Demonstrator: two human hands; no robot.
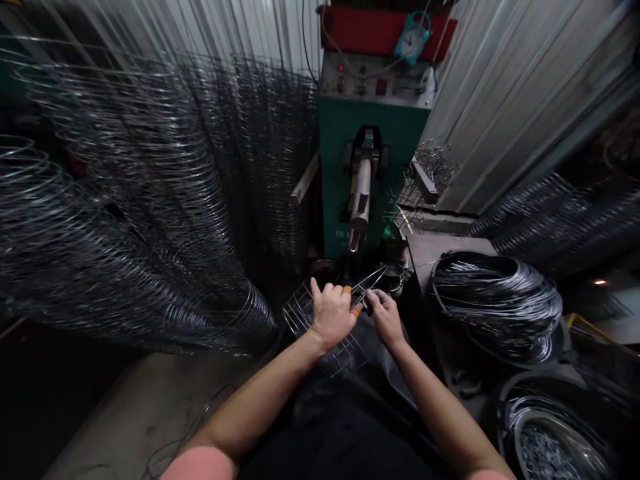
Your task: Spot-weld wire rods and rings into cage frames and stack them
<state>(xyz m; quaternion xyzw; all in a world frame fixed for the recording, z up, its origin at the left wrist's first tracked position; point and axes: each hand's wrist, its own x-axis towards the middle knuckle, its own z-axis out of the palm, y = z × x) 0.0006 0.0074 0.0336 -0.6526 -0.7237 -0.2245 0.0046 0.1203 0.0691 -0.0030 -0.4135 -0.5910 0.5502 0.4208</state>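
Note:
In front of the green machine, my left hand [331,313] is closed on a wire rack [299,308], a small grid of thin metal rods that lies over my lap. Orange bands wrap two of its fingertips, and its thumb sticks up. Close by on the right, my right hand [384,315] pinches at the rack's right end, where a few thin rods [373,277] point up and away. Exactly what its fingertips grip is too small to make out. Part of the rack is hidden under my left hand and forearm.
The green machine [333,167], with a jutting metal arm [361,193] and a blue clock [413,41] on top, stands ahead. Tall stacks of wire rings [190,173] fill the left. Wire bundles [500,293] and a bowl of small metal pieces [545,453] sit at right.

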